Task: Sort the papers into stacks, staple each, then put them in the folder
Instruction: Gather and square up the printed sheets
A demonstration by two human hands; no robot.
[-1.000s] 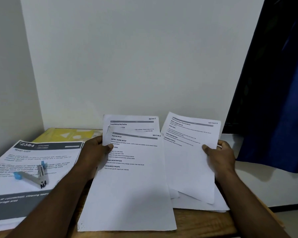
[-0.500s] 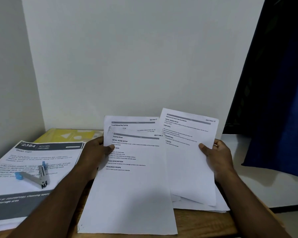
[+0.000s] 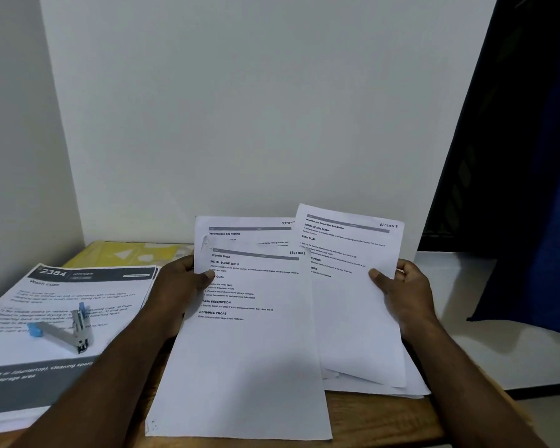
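Note:
My left hand (image 3: 181, 286) grips the left edge of a white sheet headed "Organize Bread" (image 3: 246, 350), with a second sheet headed "Travel Makeup Bag Packing" (image 3: 240, 232) behind it. My right hand (image 3: 401, 295) holds another printed sheet (image 3: 353, 302) by its right edge, lifted and overlapping the left sheets. More loose papers (image 3: 414, 386) lie under it on the wooden table (image 3: 385, 415). A silver stapler with blue ends (image 3: 62, 329) rests on a stack of printed papers (image 3: 62, 302) at the left. A yellow folder (image 3: 126, 253) lies behind that stack.
White walls close off the back and left. A dark blue curtain (image 3: 530, 221) hangs at the right, over a white ledge (image 3: 450, 270). The table's front edge runs just below the papers.
The sheet in my right hand has risen and shifted left, closer over the sheets in my left hand. My left hand has stayed put.

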